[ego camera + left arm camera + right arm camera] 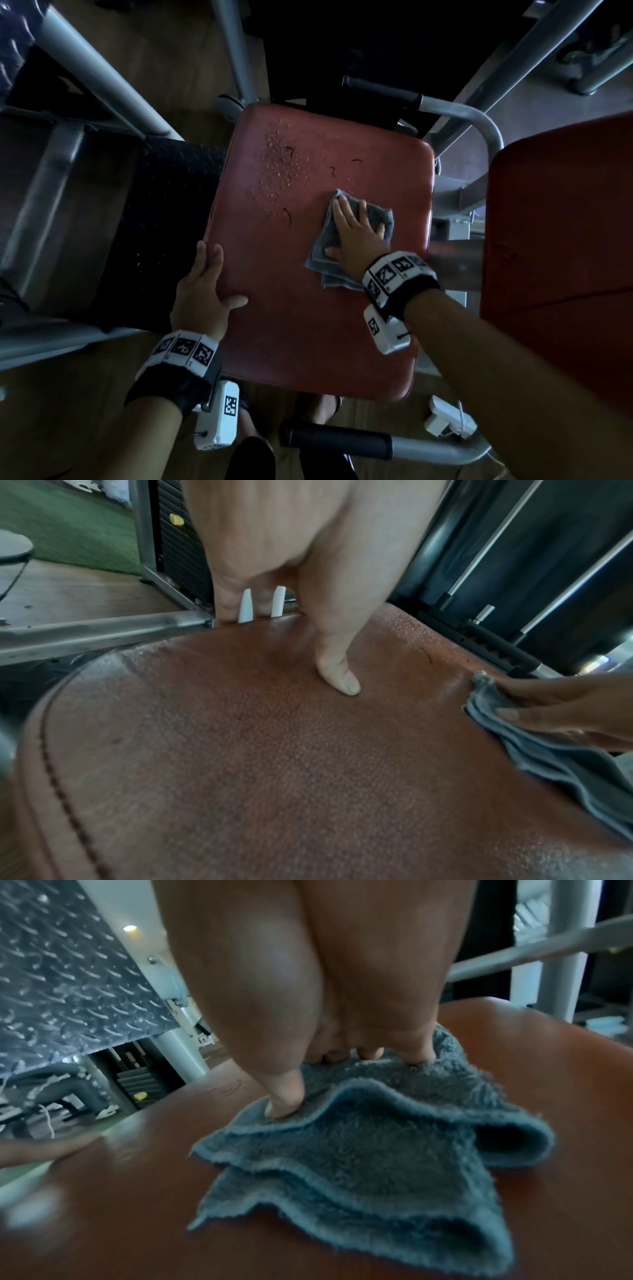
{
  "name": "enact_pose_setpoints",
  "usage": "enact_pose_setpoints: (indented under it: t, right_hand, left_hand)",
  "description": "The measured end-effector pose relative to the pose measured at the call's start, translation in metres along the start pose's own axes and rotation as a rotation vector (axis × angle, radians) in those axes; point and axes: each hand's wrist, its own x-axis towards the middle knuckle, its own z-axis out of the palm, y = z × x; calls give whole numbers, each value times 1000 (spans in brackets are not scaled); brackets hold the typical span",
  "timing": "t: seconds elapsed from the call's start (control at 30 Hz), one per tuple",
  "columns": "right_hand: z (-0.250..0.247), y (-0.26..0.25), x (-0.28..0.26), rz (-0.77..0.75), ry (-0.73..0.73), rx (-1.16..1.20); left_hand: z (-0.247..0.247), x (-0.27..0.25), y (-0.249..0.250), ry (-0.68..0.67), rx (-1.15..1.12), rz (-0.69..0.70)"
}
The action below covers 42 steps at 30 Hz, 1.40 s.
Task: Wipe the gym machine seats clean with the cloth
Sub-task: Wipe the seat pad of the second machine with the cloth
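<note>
A red padded gym seat point(308, 325) fills the middle of the head view. Water droplets point(277, 164) and a few dark hair-like strands lie on its far left part. My right hand point(356, 233) presses flat, fingers spread, on a folded grey-blue cloth point(317, 265) on the seat's right side. In the right wrist view the thumb point(284, 1096) and fingertips push into the cloth point(377, 1150). My left hand point(202, 284) holds the seat's left edge. Its thumb point(337, 674) lies on top of the seat point(274, 777) and its fingers reach over the side.
A second red pad point(555, 257) stands close on the right. Grey frame tubes surround the seat, with black-gripped handles at the far side point(383, 90) and the near side point(339, 442). A dark tread plate point(161, 219) lies to the left. A white device point(445, 418) sits on the wooden floor.
</note>
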Motion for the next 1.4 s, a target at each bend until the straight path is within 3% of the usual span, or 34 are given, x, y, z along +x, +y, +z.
enact_pose_setpoints:
  t: [0.3,0.63,0.97,1.1,1.27,1.4]
  right_hand:
    - [-42,-19,47,3,19,-63]
    - [-2,9,13,-67,122,-98]
    - [-59,24,72,55,186,-58]
    - [-53,21,60,55,160,-33]
    - [-7,22,17,11,171,-92]
    - [-14,34,25,-31,139,-103]
  left_hand:
    - [-1,1,2,-4,5,5]
    - [-3,-3,3,-28,25,0]
    - [-3,-5,7,-20,24,-15]
    - [-3,-6,10,-17,39,-13]
    - [-4,-7,8,-23,16,2]
    - [-5,-6,7,-29,-6,-3]
